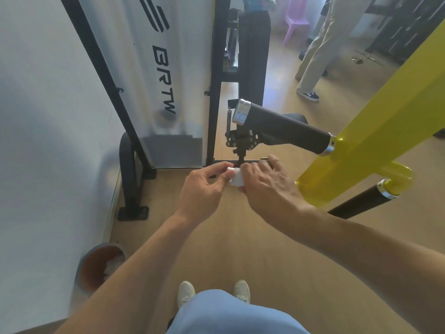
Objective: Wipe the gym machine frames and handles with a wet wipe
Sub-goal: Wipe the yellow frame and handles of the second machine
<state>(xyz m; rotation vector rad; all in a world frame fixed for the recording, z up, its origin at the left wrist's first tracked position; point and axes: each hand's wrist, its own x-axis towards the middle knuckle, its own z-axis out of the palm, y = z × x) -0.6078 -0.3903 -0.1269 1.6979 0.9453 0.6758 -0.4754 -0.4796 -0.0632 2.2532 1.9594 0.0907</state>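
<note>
A small folded white wet wipe (pixel 236 178) is held between both hands in front of me, over the wooden floor. My left hand (pixel 204 189) pinches its left edge with thumb and forefinger. My right hand (pixel 267 186) covers its right side, fingers curled around it. Just above the hands a black padded handle (pixel 286 127) with chrome end caps sticks out from the yellow machine arm (pixel 375 141). A second black handle (pixel 361 201) hangs lower right. The black machine frame (pixel 215 92) stands behind, with a white shroud (pixel 168 68).
A round bin (pixel 101 266) with crumpled wipes inside stands by the white wall at lower left. The frame's black foot (pixel 132 212) rests on the floor near it. A person's legs (pixel 320 56) and a pink plastic chair (pixel 296 20) are in the back right.
</note>
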